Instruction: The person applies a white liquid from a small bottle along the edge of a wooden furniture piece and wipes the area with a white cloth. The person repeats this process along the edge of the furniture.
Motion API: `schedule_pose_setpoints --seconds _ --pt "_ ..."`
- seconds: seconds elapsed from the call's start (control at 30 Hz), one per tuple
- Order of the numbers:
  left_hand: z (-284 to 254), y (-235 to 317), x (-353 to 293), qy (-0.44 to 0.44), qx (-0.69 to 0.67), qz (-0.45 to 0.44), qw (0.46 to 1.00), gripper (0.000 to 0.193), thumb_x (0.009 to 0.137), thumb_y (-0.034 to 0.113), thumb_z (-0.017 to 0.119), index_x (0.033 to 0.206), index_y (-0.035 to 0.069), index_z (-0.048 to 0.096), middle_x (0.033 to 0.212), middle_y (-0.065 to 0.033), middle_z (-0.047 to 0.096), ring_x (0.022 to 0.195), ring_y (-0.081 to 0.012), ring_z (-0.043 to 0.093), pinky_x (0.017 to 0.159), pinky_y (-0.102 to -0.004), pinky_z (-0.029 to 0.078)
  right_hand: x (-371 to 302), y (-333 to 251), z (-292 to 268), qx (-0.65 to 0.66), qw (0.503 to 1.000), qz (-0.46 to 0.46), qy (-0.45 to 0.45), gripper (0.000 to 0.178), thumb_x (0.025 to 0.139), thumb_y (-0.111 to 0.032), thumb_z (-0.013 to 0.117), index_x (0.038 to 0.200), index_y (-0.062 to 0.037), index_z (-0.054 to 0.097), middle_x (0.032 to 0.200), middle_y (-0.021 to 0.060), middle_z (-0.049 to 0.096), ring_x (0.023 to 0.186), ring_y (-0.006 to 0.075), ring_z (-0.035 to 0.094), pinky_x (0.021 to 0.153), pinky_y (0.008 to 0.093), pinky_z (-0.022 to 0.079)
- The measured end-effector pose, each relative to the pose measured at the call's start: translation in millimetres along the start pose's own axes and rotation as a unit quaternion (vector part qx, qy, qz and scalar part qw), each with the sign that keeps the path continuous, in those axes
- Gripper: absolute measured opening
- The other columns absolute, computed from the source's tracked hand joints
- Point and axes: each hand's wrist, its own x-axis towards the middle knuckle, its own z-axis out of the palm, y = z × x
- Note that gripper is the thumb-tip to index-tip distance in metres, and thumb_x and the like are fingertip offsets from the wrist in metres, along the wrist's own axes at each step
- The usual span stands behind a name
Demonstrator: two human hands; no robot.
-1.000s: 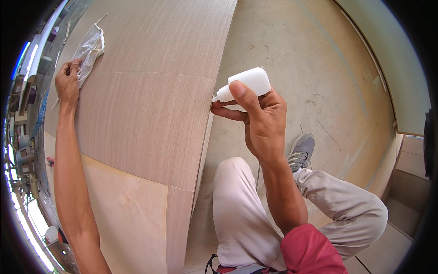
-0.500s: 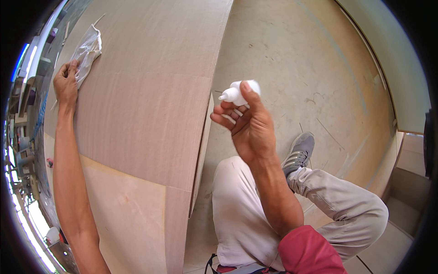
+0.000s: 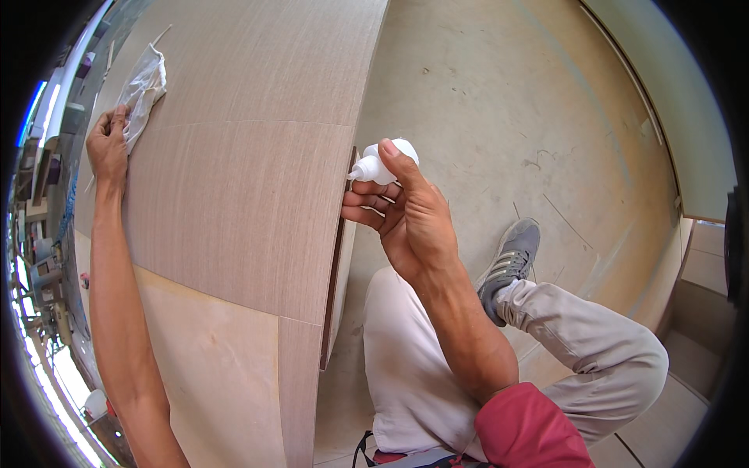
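Note:
A small white squeeze bottle (image 3: 378, 165) with a narrow nozzle is gripped in my right hand (image 3: 417, 214), thumb on its near side. The nozzle points left, right at the edge of the wood-grain panel (image 3: 242, 179). My fingertips are beside that edge, perhaps touching it; I cannot tell. Over at the panel's far left side, my left hand (image 3: 109, 148) pinches a crumpled clear plastic bag (image 3: 144, 90). What the bag holds, if anything, does not show clearly.
A paler, unveneered area (image 3: 211, 335) lies at the panel's near end. Right of the panel is a dusty floor (image 3: 476, 101) with scraps, and my grey shoe (image 3: 511, 261) rests on it. A pale board (image 3: 686, 101) stands at the far right. Clutter fills the left rim.
My right hand has moved left with the bottle, from over the floor to the panel's edge. The left hand stays on the bag, with only a slight shift.

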Motion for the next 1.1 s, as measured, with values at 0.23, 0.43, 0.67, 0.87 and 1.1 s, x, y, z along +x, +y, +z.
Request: schedule_pose_setpoints --seconds 0.23,0.43,0.67,0.87,1.1 --pt "0 -3 2 -0.004 -0.005 0.000 1.000 0.030 0.101 0.029 0.063 0.106 0.002 0.073 0.091 0.0004 0.069 0.084 -0.0075 0.057 0.081 -0.0221 0.045 -1 -2 3 -0.006 1.000 -0.005 0.010 0.041 0.095 -0.038 0.067 0.109 0.0001 0.061 0.080 0.0123 0.069 0.073 0.0208 0.071 0.067 0.0350 0.065" --pt "0 -10 5 0.001 -0.019 0.009 1.000 0.030 0.101 0.029 0.063 0.106 0.002 0.074 0.090 0.0005 0.068 0.085 -0.0069 0.056 0.081 -0.0223 0.044 -3 -7 8 -0.031 0.999 -0.012 0.000 0.042 0.094 -0.041 0.067 0.106 -0.0015 0.061 0.079 0.0103 0.069 0.072 0.0195 0.071 0.068 0.0347 0.064" --pt "-1 -8 3 0.002 0.010 0.012 1.000 0.032 0.101 0.032 0.062 0.104 0.003 0.074 0.088 0.0014 0.065 0.082 -0.0066 0.052 0.079 -0.0217 0.042 0 -5 -12 0.043 0.998 -0.019 0.035 0.039 0.095 -0.047 0.065 0.099 -0.0083 0.059 0.083 0.0093 0.067 0.079 0.0194 0.068 0.073 0.0344 0.060" --pt "-1 -10 4 0.014 -0.001 0.030 0.999 0.034 0.101 0.033 0.062 0.100 0.002 0.074 0.081 0.0024 0.061 0.078 -0.0064 0.051 0.076 -0.0218 0.041 -25 12 -20 0.065 0.997 -0.045 0.021 0.038 0.098 -0.043 0.057 0.107 -0.0061 0.053 0.096 0.0159 0.069 0.094 0.0268 0.066 0.081 0.0367 0.056" --pt "-3 -9 5 0.018 0.014 0.060 0.998 0.031 0.100 0.029 0.065 0.093 0.000 0.073 0.079 0.0033 0.061 0.076 -0.0051 0.052 0.071 -0.0196 0.041 -31 4 -35 0.102 0.993 -0.055 0.021 0.039 0.098 -0.042 0.056 0.108 -0.0046 0.054 0.104 0.0208 0.070 0.100 0.0292 0.066 0.082 0.0368 0.057"
